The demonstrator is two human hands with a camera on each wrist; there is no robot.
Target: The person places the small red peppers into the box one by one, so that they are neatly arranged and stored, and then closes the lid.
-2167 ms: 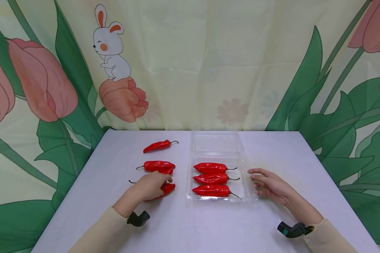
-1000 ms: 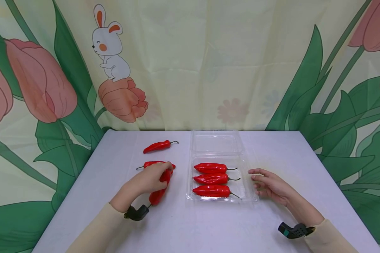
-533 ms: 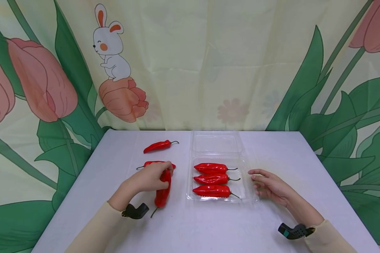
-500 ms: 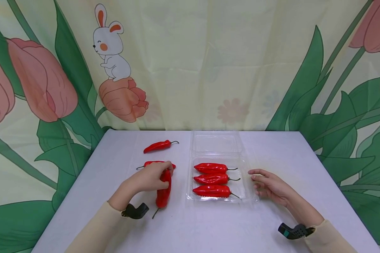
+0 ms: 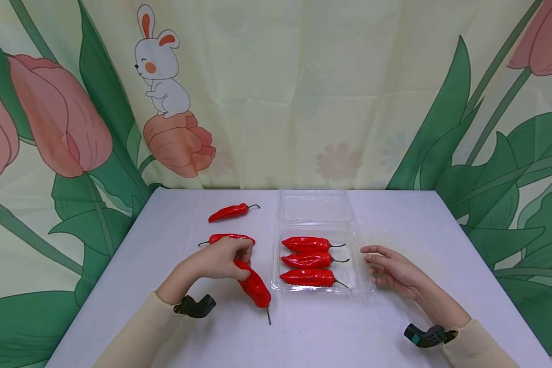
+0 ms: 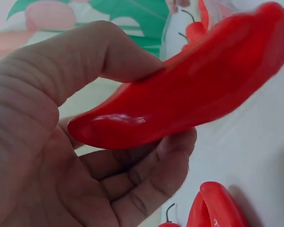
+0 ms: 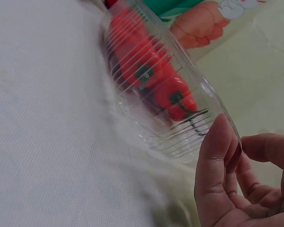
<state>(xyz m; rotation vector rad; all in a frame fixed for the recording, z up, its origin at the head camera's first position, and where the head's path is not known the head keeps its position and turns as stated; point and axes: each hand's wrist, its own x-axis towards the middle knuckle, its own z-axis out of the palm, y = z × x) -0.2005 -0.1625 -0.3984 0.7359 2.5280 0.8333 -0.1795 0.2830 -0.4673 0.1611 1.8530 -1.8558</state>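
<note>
My left hand (image 5: pixel 223 258) pinches a red chili pepper (image 5: pixel 255 289) between thumb and fingers near its pointed end. The stem end slants down to the right, toward the front. In the left wrist view the held pepper (image 6: pixel 189 90) runs across the palm, and red peppers (image 6: pixel 217 208) lie below it. My right hand (image 5: pixel 397 271) is at the right edge of a clear plastic box (image 5: pixel 361 283); in the right wrist view its thumb and finger pinch the box's rim (image 7: pixel 206 87). Inside the box three red peppers (image 5: pixel 308 260) lie in a row, stems to the right.
One pepper (image 5: pixel 230 212) lies at the back left, and another (image 5: pixel 230 237) lies partly behind my left hand. The box's clear lid (image 5: pixel 314 208) lies folded back behind it. A patterned curtain (image 5: pixel 276 92) hangs past the table's (image 5: pixel 331 327) far edge.
My left hand has taken hold of a pepper at the left. Its stem end has swung from front left to front right, near the box's lower left corner. The right hand stays put.
</note>
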